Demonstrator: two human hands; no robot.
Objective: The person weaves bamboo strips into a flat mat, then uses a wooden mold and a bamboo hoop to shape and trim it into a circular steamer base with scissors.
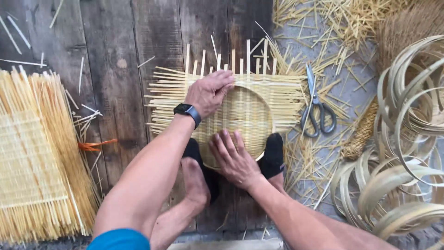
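A woven mat of pale bamboo strips (pixel 282 99) lies on dark wooden boards, with a round hoop pressed into its middle (pixel 252 111) so it dips like a shallow bowl. My left hand (pixel 210 92), with a black watch on the wrist, presses palm down on the hoop's upper left rim. On the near rim my right hand (pixel 233 157) lies flat with fingers spread. Both my feet in black socks (pixel 273 155) pin the mat's near edge.
Scissors (pixel 317 109) lie on the ground just right of the mat. A pile of curled bamboo hoops (pixel 407 139) fills the right side. Stacked woven mats (pixel 34 157) sit at the left. Loose strip offcuts (pixel 333 28) litter the far right ground.
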